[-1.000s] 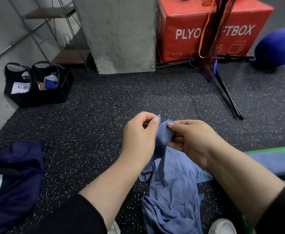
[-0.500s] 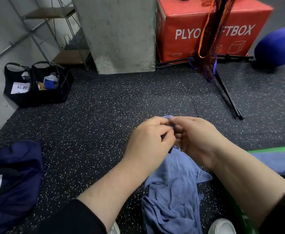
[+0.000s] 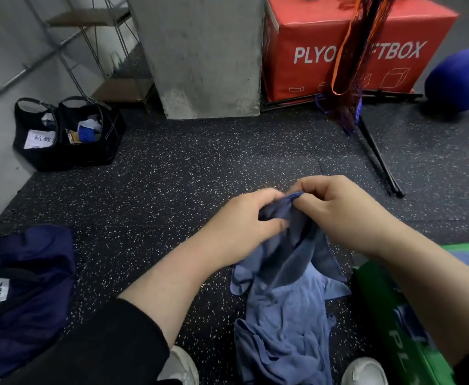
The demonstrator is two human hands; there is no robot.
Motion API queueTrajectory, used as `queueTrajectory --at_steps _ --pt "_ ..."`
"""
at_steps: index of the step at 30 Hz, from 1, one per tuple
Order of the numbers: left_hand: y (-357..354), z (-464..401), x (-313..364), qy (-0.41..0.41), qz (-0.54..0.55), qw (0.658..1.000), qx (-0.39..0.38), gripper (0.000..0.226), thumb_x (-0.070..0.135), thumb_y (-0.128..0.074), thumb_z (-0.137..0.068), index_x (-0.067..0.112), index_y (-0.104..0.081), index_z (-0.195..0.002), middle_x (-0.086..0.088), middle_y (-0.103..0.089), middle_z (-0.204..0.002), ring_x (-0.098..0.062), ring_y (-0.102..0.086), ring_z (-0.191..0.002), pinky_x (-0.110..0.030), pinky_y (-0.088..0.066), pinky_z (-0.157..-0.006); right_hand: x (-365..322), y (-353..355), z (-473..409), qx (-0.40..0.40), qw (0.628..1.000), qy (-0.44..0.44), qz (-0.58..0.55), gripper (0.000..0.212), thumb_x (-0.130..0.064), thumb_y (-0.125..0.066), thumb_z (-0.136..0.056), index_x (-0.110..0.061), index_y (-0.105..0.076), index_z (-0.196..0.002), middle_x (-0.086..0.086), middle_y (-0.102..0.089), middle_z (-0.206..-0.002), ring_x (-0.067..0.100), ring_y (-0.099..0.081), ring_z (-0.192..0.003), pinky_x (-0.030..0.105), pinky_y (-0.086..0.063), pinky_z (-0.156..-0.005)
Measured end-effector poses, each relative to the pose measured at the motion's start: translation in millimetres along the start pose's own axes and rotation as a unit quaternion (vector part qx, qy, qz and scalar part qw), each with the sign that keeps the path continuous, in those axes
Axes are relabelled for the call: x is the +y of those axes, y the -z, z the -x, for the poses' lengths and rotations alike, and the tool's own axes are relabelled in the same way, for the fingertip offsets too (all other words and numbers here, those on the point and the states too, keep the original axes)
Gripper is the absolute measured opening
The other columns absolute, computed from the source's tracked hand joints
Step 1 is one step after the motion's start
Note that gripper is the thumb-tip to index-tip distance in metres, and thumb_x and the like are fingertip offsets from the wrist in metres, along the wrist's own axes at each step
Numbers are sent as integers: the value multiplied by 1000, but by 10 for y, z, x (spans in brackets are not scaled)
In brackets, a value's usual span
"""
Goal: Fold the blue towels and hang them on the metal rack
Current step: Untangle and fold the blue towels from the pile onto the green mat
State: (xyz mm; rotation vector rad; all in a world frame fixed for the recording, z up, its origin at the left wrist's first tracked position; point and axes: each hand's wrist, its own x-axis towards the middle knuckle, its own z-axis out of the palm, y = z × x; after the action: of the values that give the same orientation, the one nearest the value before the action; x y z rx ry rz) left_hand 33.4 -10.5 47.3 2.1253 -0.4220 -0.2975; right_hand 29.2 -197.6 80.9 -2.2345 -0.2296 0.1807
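While both hands meet above the speckled floor (image 3: pixel 200 168), the left hand (image 3: pixel 244 220) and right hand (image 3: pixel 341 215) each pinch the top edge of a blue towel (image 3: pixel 286 295) with curled fingers. Its lower part hangs down and bunches on the floor between two white shoes (image 3: pixel 364 370). A red box (image 3: pixel 311 29) stands at the floor's far edge.

Blue towel (image 3: pixel 286 295), speckled black floor (image 3: pixel 200 173)

Speckled rubber floor (image 3: pixel 194 173) carries black bags (image 3: pixel 66 134), red plyo box (image 3: pixel 347 48), blue ball (image 3: pixel 461 79), navy bag (image 3: pixel 22 284).
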Motion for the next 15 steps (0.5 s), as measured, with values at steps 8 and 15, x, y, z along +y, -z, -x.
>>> queueTrajectory --at_steps 8,15 --pt "88 81 -80 109 -93 989 40 14 15 -59 -90 24 -68 -85 6 -67 -72 -12 -56 -63 -31 -43 -60 89 125 55 84 994 -36 53 25 -11 -51 -92 -22 -69 -80 -7 -54 -50 4 -39 -38 16 -29 -39" --pt "271 324 -338 212 -280 932 90 17 12 -49 -89 26 -59 -85 4 -64 -82 -25 -61 -80 -35 -47 -65 58 178 153 117 992 -40 37 25 -11 -47 -96 -20 -66 -83 -12 -51 -43 7 -39 -34 18 -28 -37"
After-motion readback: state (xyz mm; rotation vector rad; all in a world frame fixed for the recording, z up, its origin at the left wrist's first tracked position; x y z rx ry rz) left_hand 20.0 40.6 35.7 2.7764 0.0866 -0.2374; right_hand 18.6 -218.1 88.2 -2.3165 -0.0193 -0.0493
